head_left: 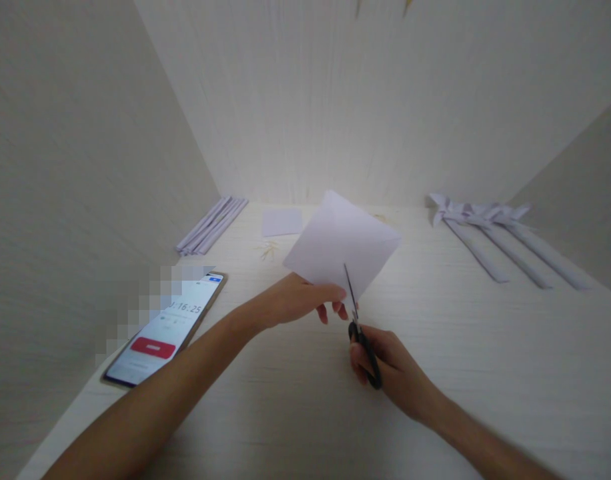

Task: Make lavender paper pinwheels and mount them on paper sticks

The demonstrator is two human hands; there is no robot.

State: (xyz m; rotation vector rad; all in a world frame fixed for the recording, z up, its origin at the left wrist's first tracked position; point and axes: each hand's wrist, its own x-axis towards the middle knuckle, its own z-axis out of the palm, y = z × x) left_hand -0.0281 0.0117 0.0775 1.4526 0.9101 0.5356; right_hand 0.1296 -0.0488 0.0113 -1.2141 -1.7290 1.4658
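Observation:
My left hand (310, 297) pinches a square sheet of white paper (343, 233) near its bottom corner, thumb on top and fingers beneath. The sheet is raised above the table with one corner pointing toward me. In my right hand (380, 357) is a pair of black-handled scissors (364, 350), its fingers in and around the handles. One scissor blade lies over the paper close to that near corner, pointing toward the middle of the sheet. The other blade is not plainly visible, seemingly behind the paper.
At the back left lies a bundle of rolled paper sticks (213, 227). Beside it is a small stack of square paper (282, 222). Several paper pinwheels (478, 230) on sticks rest at the back right. A phone (170, 327) showing a timer lies left. Walls enclose the table (285, 413).

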